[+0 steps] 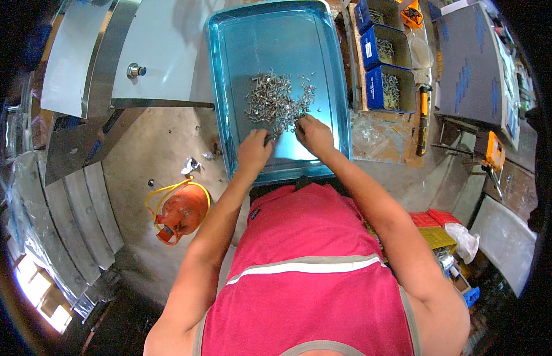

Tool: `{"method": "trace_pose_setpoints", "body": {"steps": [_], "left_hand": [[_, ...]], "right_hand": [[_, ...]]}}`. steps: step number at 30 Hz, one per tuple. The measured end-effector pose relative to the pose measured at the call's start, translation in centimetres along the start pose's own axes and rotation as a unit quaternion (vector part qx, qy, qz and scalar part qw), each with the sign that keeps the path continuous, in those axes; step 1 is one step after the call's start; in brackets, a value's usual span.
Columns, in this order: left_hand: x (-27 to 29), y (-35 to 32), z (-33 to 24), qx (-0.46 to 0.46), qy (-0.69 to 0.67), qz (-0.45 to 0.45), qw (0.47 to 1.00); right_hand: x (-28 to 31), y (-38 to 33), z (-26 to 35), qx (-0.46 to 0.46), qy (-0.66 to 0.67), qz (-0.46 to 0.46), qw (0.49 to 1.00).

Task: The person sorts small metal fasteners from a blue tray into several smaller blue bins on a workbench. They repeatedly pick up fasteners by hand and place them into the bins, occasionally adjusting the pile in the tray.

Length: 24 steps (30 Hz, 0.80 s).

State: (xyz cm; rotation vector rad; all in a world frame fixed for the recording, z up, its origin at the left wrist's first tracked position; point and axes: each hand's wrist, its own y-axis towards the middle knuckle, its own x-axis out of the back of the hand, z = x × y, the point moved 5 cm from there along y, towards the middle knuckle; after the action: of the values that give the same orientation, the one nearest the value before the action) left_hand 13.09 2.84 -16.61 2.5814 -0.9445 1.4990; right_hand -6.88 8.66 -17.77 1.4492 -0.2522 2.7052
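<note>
A loose pile of small silvery metal fasteners (273, 95), like screws or rivets, lies in a wide shallow metal tray (282, 41) with a blue tint. At the near left edge of the pile is my left hand (255, 148), its fingers curled together. My right hand (315, 135) touches the pile's near right edge, fingers bent into a pinch. Both hands are over the near half of the tray, a short way apart. What lies between the fingertips of either hand is too small and too hidden to name.
Blue bins (375, 89) with fasteners stand right of the tray, beside a yellow-and-black tool (423, 118). Left of the tray is a pale metal panel (163, 53) with a round fitting. An orange gas cylinder (185, 209) with a yellow hose stands on the floor at left.
</note>
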Motion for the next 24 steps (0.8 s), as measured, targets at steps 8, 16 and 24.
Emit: {"method": "trace_pose_setpoints", "body": {"steps": [8,16,24], "left_hand": [[-0.6,0.8,-0.9,0.021,-0.003,0.047,0.999],[0.3,-0.6,2.8,0.160,-0.313,0.063,0.934],[-0.8,2.5,1.0,0.055,-0.085,0.025,0.995]], "right_hand": [[0.5,-1.9,0.1,-0.014,0.014,0.029,0.999],[-1.5,-3.7,-4.1,-0.342,0.619,-0.014,0.707],[-1.1,-3.9,-3.8,-0.332,0.672,0.077,0.658]]}}
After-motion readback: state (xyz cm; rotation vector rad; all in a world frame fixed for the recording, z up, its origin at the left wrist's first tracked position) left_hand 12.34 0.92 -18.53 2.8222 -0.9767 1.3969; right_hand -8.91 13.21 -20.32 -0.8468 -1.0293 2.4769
